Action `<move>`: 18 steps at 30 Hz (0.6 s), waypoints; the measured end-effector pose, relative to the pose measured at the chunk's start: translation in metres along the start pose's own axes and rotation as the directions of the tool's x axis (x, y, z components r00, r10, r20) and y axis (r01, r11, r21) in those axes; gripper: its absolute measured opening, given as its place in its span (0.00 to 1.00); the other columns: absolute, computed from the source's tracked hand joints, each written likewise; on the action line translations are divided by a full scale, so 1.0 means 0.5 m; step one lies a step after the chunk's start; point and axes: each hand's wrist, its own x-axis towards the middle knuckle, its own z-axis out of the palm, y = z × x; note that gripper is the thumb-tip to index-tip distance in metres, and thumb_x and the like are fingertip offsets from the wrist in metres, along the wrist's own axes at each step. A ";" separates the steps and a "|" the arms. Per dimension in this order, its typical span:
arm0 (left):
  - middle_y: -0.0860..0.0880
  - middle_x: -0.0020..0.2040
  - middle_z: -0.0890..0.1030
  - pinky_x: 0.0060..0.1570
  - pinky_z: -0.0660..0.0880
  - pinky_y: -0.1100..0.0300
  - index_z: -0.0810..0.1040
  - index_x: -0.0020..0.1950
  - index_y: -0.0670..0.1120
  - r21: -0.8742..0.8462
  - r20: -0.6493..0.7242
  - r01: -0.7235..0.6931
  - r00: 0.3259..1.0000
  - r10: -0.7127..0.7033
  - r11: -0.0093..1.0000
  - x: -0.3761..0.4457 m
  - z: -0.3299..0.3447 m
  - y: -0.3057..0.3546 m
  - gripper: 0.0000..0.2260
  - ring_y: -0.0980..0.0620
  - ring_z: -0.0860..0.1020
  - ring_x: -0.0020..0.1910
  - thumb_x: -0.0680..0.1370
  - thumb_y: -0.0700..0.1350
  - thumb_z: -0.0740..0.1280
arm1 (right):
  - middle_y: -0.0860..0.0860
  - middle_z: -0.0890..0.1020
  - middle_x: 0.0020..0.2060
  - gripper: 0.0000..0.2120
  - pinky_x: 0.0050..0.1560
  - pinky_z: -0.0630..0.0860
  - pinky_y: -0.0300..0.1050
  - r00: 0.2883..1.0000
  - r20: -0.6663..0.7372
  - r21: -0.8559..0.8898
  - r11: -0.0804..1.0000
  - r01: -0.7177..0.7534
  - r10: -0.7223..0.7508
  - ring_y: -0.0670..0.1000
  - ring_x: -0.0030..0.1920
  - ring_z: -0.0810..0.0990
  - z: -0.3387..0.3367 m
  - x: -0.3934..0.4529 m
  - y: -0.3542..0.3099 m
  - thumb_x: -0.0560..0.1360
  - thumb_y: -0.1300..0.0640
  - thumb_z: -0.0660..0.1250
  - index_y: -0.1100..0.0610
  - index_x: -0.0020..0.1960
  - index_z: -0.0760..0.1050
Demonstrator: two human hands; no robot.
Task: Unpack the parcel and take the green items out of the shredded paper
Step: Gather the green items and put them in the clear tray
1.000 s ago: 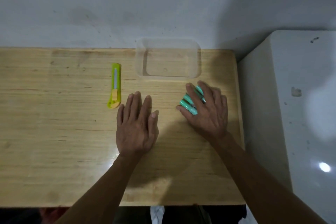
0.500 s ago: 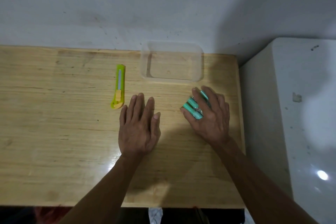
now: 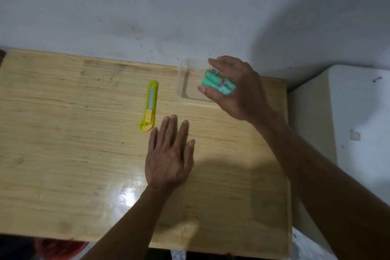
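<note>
The right hand [image 3: 238, 88] grips a bundle of green cylinders [image 3: 218, 84] between thumb and curled fingers, above the clear plastic tray [image 3: 182, 82] (at the table's far edge). The left hand [image 3: 169, 154] lies flat, fingers straight, on the wooden table [image 3: 73, 143], near the green utility knife [image 3: 149, 106].

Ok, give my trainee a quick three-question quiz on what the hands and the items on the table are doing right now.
1. True or false: the right hand grips the green items above the clear tray.
2. What does the left hand rest on?
3. The utility knife lies: A) in the tray, B) left of the tray, C) under the left hand.

Key: 1 true; 2 the wooden table, palm down, fingers straight; 3 B.
</note>
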 end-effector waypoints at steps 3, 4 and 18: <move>0.47 0.83 0.55 0.81 0.49 0.43 0.57 0.82 0.52 -0.009 0.025 0.013 1.000 -0.013 1.000 0.001 -0.001 0.001 0.26 0.49 0.48 0.83 0.85 0.58 0.50 | 0.55 0.81 0.60 0.31 0.57 0.76 0.48 0.987 0.063 0.035 0.989 0.147 -0.149 0.54 0.58 0.80 0.033 0.041 0.027 0.70 0.38 0.72 0.58 0.65 0.78; 0.47 0.83 0.55 0.81 0.49 0.44 0.58 0.82 0.52 -0.010 0.023 0.015 1.000 -0.015 1.000 0.001 -0.002 0.002 0.26 0.50 0.48 0.83 0.85 0.58 0.50 | 0.55 0.82 0.59 0.31 0.57 0.76 0.48 0.980 0.098 0.046 0.984 0.171 -0.175 0.54 0.57 0.80 0.040 0.050 0.034 0.70 0.38 0.72 0.58 0.64 0.78; 0.46 0.83 0.58 0.80 0.51 0.43 0.61 0.81 0.51 -0.019 0.006 0.020 1.000 -0.020 1.000 0.004 -0.002 0.005 0.26 0.49 0.50 0.83 0.84 0.57 0.52 | 0.53 0.76 0.67 0.29 0.64 0.71 0.51 0.918 0.344 0.081 0.980 0.181 -0.197 0.54 0.66 0.73 0.078 0.062 0.080 0.70 0.38 0.72 0.53 0.66 0.77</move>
